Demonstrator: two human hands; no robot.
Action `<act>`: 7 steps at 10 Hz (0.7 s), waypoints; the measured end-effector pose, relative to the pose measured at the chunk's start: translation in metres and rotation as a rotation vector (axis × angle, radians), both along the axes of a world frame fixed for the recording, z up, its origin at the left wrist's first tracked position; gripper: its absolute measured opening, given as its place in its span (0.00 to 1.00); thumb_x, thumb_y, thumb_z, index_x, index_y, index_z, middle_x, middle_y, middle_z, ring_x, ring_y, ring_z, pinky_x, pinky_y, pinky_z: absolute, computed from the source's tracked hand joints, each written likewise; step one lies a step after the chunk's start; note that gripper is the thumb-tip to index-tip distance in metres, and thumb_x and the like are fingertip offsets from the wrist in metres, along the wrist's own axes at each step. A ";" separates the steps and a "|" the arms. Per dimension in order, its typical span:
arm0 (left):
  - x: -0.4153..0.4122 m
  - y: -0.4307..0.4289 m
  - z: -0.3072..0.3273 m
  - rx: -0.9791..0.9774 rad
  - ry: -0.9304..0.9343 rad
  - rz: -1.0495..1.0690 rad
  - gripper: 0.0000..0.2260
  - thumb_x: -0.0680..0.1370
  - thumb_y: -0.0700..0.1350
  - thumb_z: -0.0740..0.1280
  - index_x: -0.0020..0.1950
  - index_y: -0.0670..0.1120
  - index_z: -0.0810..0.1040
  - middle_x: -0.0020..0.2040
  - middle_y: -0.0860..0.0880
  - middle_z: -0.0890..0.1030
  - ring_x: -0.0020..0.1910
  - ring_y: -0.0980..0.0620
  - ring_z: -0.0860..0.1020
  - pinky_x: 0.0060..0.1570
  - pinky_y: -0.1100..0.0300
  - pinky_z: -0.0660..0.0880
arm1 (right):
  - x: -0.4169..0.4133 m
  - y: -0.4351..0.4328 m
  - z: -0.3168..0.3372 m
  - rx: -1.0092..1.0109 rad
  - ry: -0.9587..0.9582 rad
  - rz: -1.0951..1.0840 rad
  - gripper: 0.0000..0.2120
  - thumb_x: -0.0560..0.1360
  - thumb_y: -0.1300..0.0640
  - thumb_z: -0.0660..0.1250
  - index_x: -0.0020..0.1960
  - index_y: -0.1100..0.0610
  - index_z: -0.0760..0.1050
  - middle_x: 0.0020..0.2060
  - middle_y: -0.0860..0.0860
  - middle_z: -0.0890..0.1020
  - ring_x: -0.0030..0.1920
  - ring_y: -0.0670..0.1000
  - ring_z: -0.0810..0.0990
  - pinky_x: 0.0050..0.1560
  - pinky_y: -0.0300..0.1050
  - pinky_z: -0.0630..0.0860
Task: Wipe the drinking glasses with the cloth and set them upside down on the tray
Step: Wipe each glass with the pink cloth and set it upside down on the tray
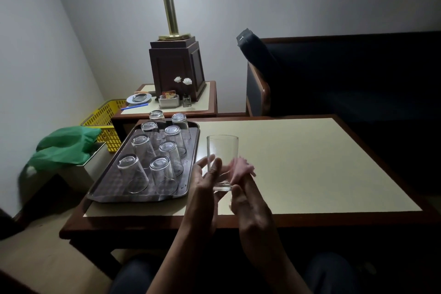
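Glass in hand (222, 162): upright, mouth up, clear and empty; raised just above the table near its front edge, just right of the tray.
Cloth (241, 169): small pink wad, blurred; pressed against the right side of the glass low on the wall; outside the glass, not inside.
Left hand (206, 185): cupping the glass from the left, fingers curled around the lower wall and base, thumb up along the near side; gripping, not spread.
Right hand (249, 200): pinching the cloth at the fingertips and pushing it against the glass; exact finger positions hard to tell through blur and dim light.
Tray (143, 194): dark, rectangular, on the left part of the table; seven glasses (164, 174) clearly on it, all mouth down in two rows; an eighth at the far end, mouth down too, on the tray or just past its rim, cannot tell which.
Free space on tray: narrow strip along the near right edge and front corner, close to the nearest inverted glass.
Table (310, 162): pale top, wooden rim; bare to the right of the hands.
Step in hand: wiping, probably the outer wall of one of the last glasses.
Next move calls for: finishing the wipe, likely including the inside; then turning the glass mouth down with the left hand and lowering it onto the free strip without knocking its neighbours.
Risk: smooth wall, one-handed flip; crowded tray leaves little margin.
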State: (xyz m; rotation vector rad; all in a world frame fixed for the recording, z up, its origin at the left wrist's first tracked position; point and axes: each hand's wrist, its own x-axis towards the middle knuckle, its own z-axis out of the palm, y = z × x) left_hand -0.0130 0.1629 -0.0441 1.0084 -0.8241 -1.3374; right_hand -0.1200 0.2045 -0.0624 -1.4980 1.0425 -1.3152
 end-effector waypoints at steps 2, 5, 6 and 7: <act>-0.001 0.005 -0.011 0.052 -0.010 -0.030 0.28 0.74 0.58 0.69 0.68 0.43 0.78 0.69 0.35 0.76 0.68 0.36 0.77 0.67 0.34 0.74 | -0.005 -0.021 0.028 -0.043 0.051 -0.027 0.20 0.84 0.41 0.53 0.73 0.29 0.55 0.61 0.10 0.61 0.64 0.19 0.65 0.59 0.19 0.67; 0.005 -0.005 -0.008 0.020 0.010 -0.011 0.25 0.77 0.55 0.64 0.73 0.49 0.72 0.66 0.37 0.81 0.65 0.37 0.80 0.69 0.35 0.72 | 0.002 0.006 0.003 -0.139 0.069 -0.040 0.18 0.85 0.52 0.57 0.67 0.31 0.68 0.69 0.29 0.73 0.71 0.35 0.72 0.68 0.37 0.74; 0.002 0.001 -0.014 0.008 -0.045 -0.053 0.27 0.77 0.57 0.67 0.72 0.44 0.75 0.68 0.40 0.80 0.66 0.41 0.80 0.70 0.39 0.73 | -0.001 -0.006 0.016 -0.153 0.112 -0.039 0.16 0.87 0.51 0.56 0.67 0.30 0.65 0.63 0.18 0.68 0.65 0.22 0.69 0.60 0.20 0.67; -0.001 0.003 -0.013 0.013 -0.060 -0.084 0.30 0.76 0.54 0.72 0.75 0.45 0.72 0.66 0.41 0.82 0.67 0.42 0.80 0.72 0.39 0.71 | -0.012 -0.030 0.020 -0.063 0.055 -0.032 0.19 0.85 0.39 0.53 0.75 0.28 0.59 0.70 0.22 0.65 0.66 0.23 0.67 0.62 0.22 0.68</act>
